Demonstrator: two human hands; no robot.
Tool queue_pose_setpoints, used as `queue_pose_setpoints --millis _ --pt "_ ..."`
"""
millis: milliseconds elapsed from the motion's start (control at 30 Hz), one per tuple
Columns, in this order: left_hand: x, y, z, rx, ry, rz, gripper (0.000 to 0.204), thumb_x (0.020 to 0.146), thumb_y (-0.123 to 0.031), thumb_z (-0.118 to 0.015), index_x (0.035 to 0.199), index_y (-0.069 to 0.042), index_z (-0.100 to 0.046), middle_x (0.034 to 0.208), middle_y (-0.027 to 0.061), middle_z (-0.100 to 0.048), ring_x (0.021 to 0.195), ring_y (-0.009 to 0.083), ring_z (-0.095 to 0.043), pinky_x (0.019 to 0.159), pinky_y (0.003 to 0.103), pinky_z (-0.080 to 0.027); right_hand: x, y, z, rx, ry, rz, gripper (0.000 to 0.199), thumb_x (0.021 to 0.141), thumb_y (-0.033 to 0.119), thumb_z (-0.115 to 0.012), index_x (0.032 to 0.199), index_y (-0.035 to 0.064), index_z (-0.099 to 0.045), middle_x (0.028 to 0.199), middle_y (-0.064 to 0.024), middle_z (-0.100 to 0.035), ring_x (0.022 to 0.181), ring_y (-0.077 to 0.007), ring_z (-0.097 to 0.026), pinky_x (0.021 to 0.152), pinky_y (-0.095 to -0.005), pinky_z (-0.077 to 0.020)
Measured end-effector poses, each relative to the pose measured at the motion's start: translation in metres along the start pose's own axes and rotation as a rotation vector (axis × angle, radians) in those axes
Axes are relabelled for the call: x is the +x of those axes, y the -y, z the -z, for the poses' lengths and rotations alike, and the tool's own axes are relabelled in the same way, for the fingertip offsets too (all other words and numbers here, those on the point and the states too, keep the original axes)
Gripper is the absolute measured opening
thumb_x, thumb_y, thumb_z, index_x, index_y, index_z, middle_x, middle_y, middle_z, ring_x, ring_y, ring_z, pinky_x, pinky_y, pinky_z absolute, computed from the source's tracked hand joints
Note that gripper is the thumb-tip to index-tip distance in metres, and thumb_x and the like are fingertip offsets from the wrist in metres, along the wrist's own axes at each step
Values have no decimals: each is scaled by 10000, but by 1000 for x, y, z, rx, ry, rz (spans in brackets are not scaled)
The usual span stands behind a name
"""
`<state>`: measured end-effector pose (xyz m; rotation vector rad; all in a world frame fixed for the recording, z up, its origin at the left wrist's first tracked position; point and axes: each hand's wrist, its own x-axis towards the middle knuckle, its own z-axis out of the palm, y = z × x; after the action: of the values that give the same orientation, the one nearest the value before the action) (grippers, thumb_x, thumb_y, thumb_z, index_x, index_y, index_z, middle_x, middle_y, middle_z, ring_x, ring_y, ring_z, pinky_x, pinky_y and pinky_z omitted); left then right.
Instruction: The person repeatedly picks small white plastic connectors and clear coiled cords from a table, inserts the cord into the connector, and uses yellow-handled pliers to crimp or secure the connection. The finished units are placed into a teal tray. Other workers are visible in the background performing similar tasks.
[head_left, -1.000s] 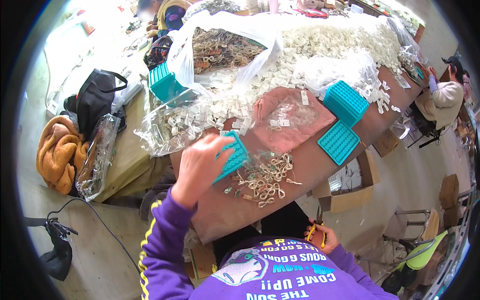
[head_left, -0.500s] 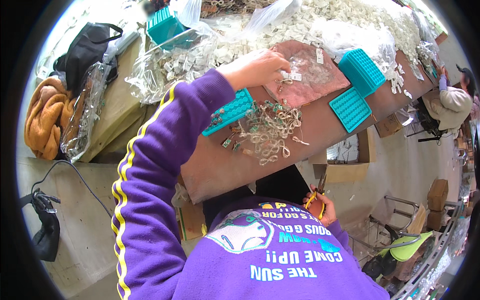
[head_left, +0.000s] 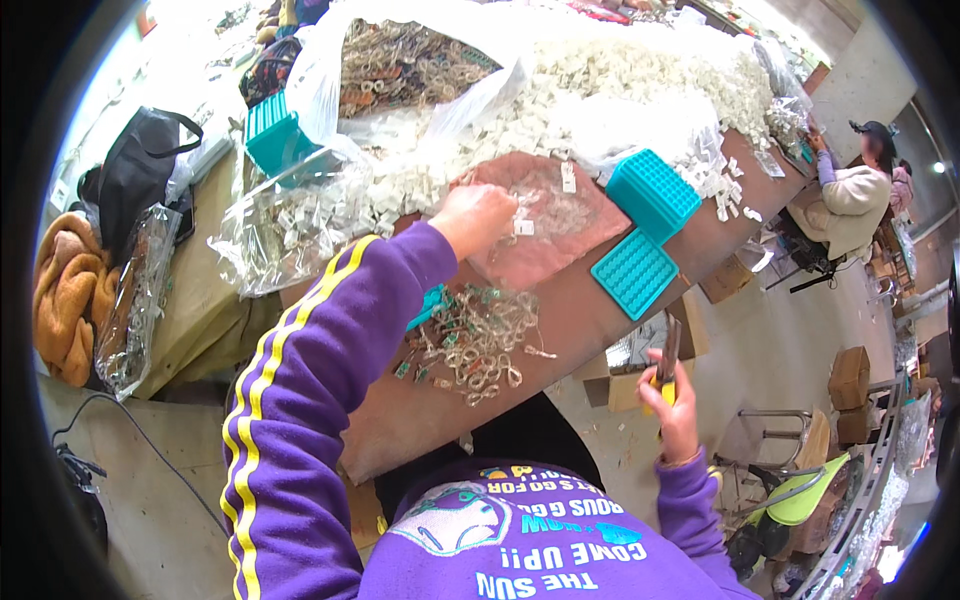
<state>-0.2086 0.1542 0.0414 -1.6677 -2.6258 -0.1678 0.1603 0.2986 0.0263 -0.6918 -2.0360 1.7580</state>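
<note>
My left hand is over the pinkish-red cloth on the brown table, its fingers bent together. What lies between the fingertips, if anything, is hidden. A small white piece rests on the cloth just beside them. My right hand is closed around yellow-handled pliers, held up off the table's near edge with the dark jaws pointing up. Below my left hand lies a tangled heap of clear looped cords with small green parts. A teal tray is mostly covered by my left sleeve.
Teal perforated trays are stacked right of the cloth, with another teal tray in front. White pieces pile along the back beside plastic bags. A cardboard box stands below the table edge. Another person sits at the far right.
My right hand has risen from beside my shirt with the pliers, whose jaws now point up. My left hand stays over the cloth. The whole view has shifted.
</note>
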Motion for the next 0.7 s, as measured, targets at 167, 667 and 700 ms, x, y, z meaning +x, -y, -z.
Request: queue_pose_setpoints --millis 167,667,700 --pt "-5 -1 -4 41 -74 4 153 804 -188 -696 892 -65 -671 902 122 -659 843 299 -697 700 422 -574 111 54 -13 -536 31 406 450 842 152 -708 1258 34 -585 937 -137 -651 840 -254 -653 767 -352 -519" --pt "-19 7 -6 -144 -128 -8 140 761 -73 -679 873 -10 -625 963 166 -614 926 343 -662 790 426 -539 359 77 -154 -1345 39 306 460 878 418 -625 1256 159 -596 1158 -156 -680 1091 -331 -649 925 -471 -507" --pt "-20 8 -6 -158 -164 -23 125 762 -75 -679 858 -10 -630 934 162 -623 915 346 -663 779 427 -537 362 74 -156 -1356 50 292 462 879 413 -628 1264 161 -589 1154 -158 -679 1092 -337 -647 922 -477 -507"
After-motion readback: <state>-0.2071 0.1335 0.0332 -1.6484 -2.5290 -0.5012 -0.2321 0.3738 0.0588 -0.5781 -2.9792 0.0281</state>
